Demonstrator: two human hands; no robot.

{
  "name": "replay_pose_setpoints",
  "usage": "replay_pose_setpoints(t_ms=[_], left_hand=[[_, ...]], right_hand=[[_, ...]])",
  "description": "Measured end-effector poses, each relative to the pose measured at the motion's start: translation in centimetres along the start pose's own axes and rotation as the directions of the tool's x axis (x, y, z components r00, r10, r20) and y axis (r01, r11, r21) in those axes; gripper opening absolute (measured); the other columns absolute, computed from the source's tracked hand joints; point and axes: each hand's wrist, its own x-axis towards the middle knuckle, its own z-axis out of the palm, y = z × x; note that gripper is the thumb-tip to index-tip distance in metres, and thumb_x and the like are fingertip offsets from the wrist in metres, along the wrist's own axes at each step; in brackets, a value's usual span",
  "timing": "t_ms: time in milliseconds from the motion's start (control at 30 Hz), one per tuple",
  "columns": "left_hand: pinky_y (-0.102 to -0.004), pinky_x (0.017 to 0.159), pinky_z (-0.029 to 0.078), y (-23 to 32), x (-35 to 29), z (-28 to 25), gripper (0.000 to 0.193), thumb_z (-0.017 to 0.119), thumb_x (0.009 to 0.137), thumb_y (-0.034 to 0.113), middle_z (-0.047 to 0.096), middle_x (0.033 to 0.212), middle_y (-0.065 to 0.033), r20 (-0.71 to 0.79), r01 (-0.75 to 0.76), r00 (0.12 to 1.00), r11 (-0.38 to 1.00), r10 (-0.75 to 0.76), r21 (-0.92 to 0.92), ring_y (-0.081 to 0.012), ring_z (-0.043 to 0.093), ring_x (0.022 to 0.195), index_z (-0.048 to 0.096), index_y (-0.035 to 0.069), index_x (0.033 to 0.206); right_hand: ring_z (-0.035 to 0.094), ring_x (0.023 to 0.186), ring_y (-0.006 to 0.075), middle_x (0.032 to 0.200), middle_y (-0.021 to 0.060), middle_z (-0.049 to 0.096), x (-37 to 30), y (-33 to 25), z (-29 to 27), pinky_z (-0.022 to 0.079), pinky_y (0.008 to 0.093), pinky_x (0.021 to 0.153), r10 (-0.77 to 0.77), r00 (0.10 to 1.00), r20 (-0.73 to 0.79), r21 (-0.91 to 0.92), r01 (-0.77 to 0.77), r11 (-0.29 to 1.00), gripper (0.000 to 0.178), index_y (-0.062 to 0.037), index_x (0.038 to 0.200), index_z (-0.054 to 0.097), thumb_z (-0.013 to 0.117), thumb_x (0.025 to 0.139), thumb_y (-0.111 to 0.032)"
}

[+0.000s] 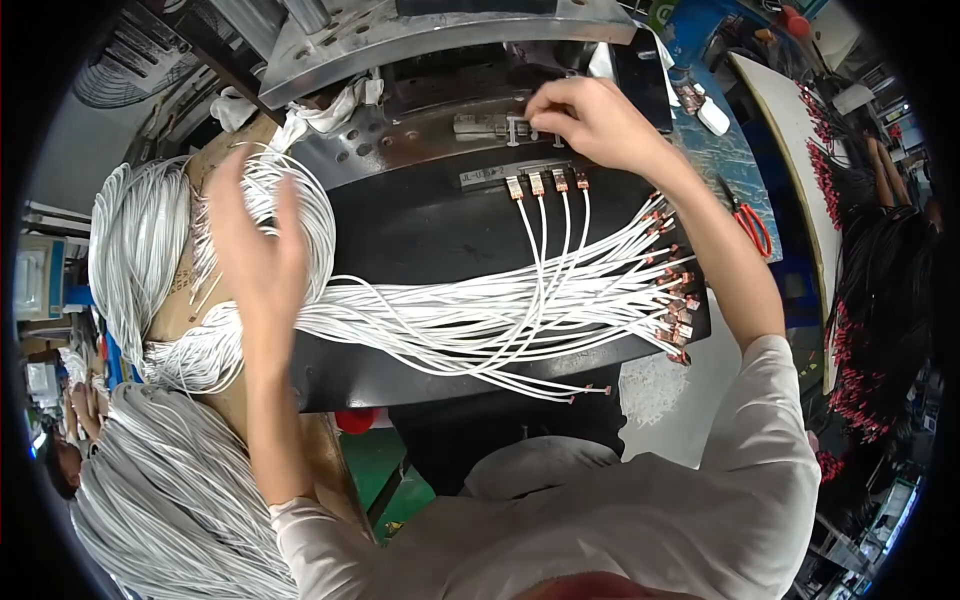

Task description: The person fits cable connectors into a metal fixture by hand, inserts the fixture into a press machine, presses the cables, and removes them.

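My left hand [255, 240], a little blurred, is over a coil of white cables [315, 225] on the left. Its thumb and fingers are apart, and nothing shows held between them. At the machine, my right hand [595, 120] has its fingers and thumb pinched together beside a small metal fixture [483, 125]. Whatever the pinch may hold is hidden. Just below the fixture, several white cables with metal connectors [537, 184] lie side by side. A large bundle of white cables [450, 310] stretches across the black work surface [420, 225], its connector ends [675, 305] fanned out at the right.
Grey cable coils [140, 245] and a thick grey bundle [180, 490] occupy the left. A heavy metal machine plate [450, 50] overhangs the far side. Red-handled scissors [750, 230] lie on a blue surface at right, near a board with black, red-tipped cables [860, 370].
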Motion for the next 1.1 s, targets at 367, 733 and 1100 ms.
replay_pose_setpoints(t_ms=[367, 733, 1100], left_hand=[[-0.0408, 0.084, 0.046, 14.2, -3.9, 4.8, 0.033, 0.074, 0.083, 0.03, 0.063, 0.108, -0.0104, 0.318, -0.21, 0.869, 0.864, 0.379, -0.457, -0.0289, 0.057, 0.108, 0.069, 0.003, 0.101], [-0.0441, 0.063, 0.051, 15.3, -2.2, 6.2, 0.032, 0.07, 0.085, 0.03, 0.064, 0.081, -0.0144, 0.436, -0.097, 0.861, 0.927, 0.261, -0.363, -0.0298, 0.062, 0.074, 0.066, -0.001, 0.082], [-0.0481, 0.066, 0.056, 5.6, 5.2, 15.7, 0.029, 0.06, 0.088, 0.026, 0.067, 0.072, -0.0215, 0.39, -0.197, 0.886, 0.965, 0.25, -0.172, -0.0396, 0.067, 0.068, 0.066, 0.0, 0.076]], right_hand=[[0.059, 0.084, 0.0141, 0.097, 0.006, 0.065, -5.0, 2.4, -1.7, 0.047, 0.0332, 0.073, -0.127, 0.97, 0.207, -0.404, 0.204, 0.892, 0.019, 0.0007, 0.109, 0.063, 0.063, 0.094, -0.01], [0.061, 0.094, 0.0136, 0.106, 0.0081, 0.065, 2.2, 2.7, 0.4, 0.048, 0.0305, 0.085, 0.08, 0.959, 0.273, 0.269, -0.156, 0.95, 0.028, -0.0007, 0.123, 0.059, 0.057, 0.098, -0.011], [0.06, 0.101, 0.0199, 0.111, 0.0104, 0.067, 15.9, 16.4, 4.1, 0.048, 0.032, 0.09, -0.135, 0.99, -0.025, -0.422, 0.112, 0.9, 0.024, -0.0071, 0.111, 0.065, 0.049, 0.097, -0.017]])
